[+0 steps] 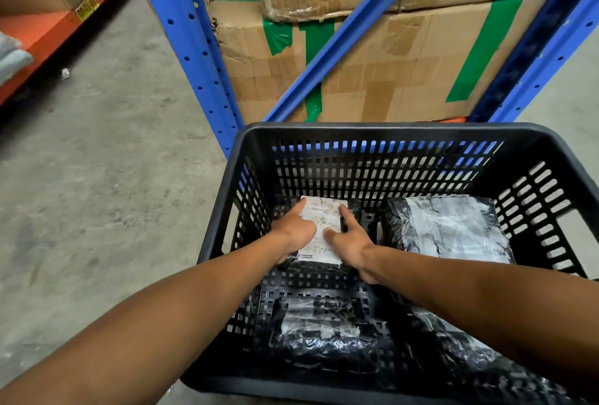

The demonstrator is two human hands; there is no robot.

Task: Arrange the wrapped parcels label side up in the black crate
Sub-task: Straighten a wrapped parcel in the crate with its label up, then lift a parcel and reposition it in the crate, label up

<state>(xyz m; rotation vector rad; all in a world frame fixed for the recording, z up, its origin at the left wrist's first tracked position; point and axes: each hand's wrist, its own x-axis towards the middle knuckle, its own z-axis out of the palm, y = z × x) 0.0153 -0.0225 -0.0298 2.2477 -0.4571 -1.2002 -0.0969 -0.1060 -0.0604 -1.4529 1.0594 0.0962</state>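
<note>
A black slotted crate (366, 132) stands on the floor in front of me. At its far left lies a black-wrapped parcel with a white label (324, 210) facing up. My left hand (293, 231) and my right hand (350, 242) both rest on this parcel, fingers spread along the label's sides. A larger black parcel (450, 226) streaked with clear tape lies at the far right. A small black parcel (324, 333) lies near left. My right forearm partly hides another parcel (466, 349) at the near right.
A blue rack upright (191, 41) and diagonal brace (350, 32) stand just behind the crate, with taped cardboard boxes (405, 58) stacked on the shelf. An orange shelf beam (55, 25) runs at the far left. Grey concrete floor (107, 161) lies to the left.
</note>
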